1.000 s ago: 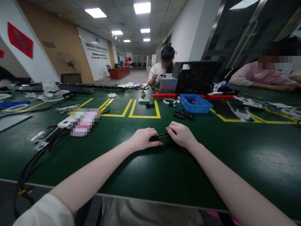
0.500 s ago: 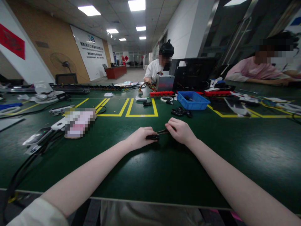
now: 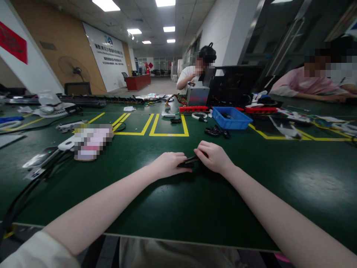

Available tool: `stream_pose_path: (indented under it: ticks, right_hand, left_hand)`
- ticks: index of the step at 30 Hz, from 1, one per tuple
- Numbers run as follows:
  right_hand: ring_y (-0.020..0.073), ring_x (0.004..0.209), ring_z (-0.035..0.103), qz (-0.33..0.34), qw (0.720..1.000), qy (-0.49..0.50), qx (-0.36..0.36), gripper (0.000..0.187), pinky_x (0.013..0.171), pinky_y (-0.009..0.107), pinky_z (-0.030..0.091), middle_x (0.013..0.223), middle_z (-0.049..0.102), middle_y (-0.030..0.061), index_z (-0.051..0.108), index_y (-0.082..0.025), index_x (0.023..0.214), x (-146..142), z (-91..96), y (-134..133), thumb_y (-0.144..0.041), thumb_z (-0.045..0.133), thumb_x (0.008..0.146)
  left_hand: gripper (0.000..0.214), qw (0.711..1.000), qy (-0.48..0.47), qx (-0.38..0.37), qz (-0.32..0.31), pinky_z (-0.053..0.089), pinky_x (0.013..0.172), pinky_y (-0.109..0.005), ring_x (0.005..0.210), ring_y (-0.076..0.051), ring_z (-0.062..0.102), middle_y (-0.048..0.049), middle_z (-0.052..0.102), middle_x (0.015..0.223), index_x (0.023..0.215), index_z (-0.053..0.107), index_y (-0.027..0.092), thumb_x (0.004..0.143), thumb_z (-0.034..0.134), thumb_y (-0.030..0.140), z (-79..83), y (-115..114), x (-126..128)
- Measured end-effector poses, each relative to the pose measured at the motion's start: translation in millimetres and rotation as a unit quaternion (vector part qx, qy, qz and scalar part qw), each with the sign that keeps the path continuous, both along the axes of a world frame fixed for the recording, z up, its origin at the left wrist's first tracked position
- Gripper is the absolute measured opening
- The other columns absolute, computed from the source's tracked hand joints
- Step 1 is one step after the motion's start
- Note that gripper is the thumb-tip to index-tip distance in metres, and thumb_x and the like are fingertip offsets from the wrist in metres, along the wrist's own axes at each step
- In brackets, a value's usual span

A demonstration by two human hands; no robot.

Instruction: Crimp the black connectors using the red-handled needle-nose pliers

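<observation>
My left hand point(image 3: 169, 165) is closed around a small black bundle point(image 3: 187, 164) that looks like a folded cable, low over the green table. A dark, thin strand point(image 3: 193, 159) runs from it towards my right hand point(image 3: 211, 156), whose fingers are curled and pinch the strand's other end. What exactly lies inside the right fingers is hidden. More black cable bundles point(image 3: 217, 131) lie in a heap just beyond my right hand, beside a blue bin point(image 3: 232, 118) with something dark in it.
A single black piece point(image 3: 175, 121) lies inside a yellow taped outline. On the left are a white power strip point(image 3: 67, 144) and a blurred pinkish item point(image 3: 93, 143). Across the table point(image 3: 173, 208), a person sits behind a metal box point(image 3: 198, 96); another sits at far right.
The view has shifted slightly. The black bundle has turned a little in my left hand, and my hands are slightly closer together. The person opposite has raised a hand towards the head.
</observation>
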State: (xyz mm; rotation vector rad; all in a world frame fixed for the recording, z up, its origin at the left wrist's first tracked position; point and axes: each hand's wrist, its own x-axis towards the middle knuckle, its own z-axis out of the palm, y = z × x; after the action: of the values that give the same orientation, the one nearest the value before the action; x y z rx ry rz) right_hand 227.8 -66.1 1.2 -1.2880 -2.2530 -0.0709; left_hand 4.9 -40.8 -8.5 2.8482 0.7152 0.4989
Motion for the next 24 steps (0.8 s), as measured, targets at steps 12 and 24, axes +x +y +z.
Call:
stream_pose_path:
  ticks: [12, 24]
  right_hand:
    - [0.0144, 0.066, 0.05, 0.005, 0.999, -0.043, -0.013, 0.041, 0.067, 0.03, 0.036, 0.072, 0.058, 0.0043, 0.052, -0.02, 0.068, -4.9, 0.2, -2.0, -0.039, 0.033, 0.099]
    - [0.0169, 0.071, 0.049, -0.045, 0.998, -0.034, -0.004, 0.041, 0.07, 0.032, 0.035, 0.071, 0.059, 0.0053, 0.05, -0.021, 0.067, -6.8, 3.2, -1.8, -0.042, 0.033, 0.099]
  left_hand:
    - [0.029, 1.0, 0.001, 0.017, -0.006, 0.039, 0.064, -0.023, 0.077, -0.015, 0.062, -0.0007, 0.063, 0.085, 0.093, 0.061, 0.018, 0.093, 0.059, 0.047, -0.9, 0.9, -1.2]
    - [0.027, 0.999, 0.009, -0.003, 0.031, 0.041, 0.064, -0.024, 0.08, -0.017, 0.064, -0.001, 0.067, 0.089, 0.092, 0.06, 0.019, 0.093, 0.058, 0.046, 0.7, 1.3, -1.8]
